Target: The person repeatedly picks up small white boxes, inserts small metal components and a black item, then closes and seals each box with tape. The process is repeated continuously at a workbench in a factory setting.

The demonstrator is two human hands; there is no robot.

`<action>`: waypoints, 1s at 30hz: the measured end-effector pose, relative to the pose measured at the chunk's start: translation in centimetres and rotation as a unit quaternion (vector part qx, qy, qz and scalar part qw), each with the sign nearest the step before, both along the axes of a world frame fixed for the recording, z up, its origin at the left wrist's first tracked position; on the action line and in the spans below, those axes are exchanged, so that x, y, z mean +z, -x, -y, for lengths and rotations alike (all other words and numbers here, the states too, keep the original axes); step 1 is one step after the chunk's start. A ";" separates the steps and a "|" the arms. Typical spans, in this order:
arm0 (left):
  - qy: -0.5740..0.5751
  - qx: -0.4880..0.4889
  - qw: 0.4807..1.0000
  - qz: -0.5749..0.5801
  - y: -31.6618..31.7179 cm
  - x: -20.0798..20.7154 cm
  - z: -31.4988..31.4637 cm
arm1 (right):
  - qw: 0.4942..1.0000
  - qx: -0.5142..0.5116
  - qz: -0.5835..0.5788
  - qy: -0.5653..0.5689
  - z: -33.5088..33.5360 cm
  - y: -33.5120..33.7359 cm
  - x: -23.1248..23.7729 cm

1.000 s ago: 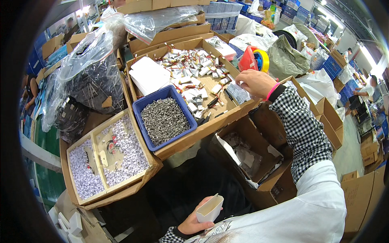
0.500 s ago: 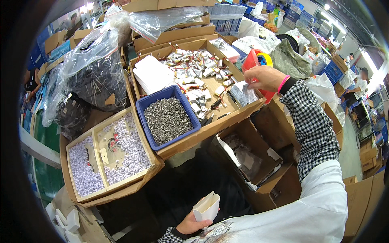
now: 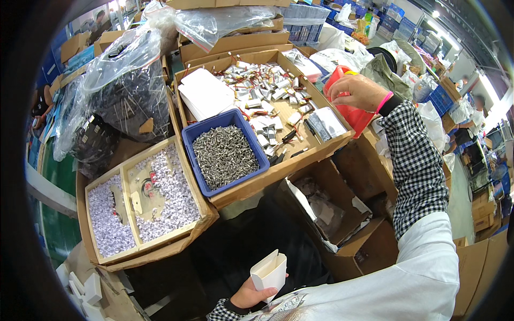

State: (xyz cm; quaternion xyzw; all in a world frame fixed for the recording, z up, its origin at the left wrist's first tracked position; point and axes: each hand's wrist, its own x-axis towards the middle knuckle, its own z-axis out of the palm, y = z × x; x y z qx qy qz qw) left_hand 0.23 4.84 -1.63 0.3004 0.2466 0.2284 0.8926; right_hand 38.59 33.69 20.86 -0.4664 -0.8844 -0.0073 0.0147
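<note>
Holding a small open white carton low near the body, left hand is gripping it upright; right hand is pinching the red container beyond the blue screw bin, risking tipping it.

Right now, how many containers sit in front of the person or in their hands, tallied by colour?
Blue bin of screws: 1
Red bin under the right hand: 1
White paper box in the left hand: 1
Brown cardboard trays, one with small white parts, one with mixed small parts: 2
Total: 5
</note>
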 end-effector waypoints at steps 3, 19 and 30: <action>-0.009 -0.003 1.000 -0.002 0.1 -0.1 -0.1 | 0.993 -0.028 0.095 0.062 -0.5 0.8 -0.3; -0.021 -0.003 1.000 0.001 0.3 -0.3 -0.2 | 0.997 -0.035 0.000 0.065 1.6 0.6 -1.5; -0.006 -0.005 1.000 0.011 0.2 -0.2 0.0 | 0.979 -0.077 -0.188 -0.019 -0.2 4.0 -1.5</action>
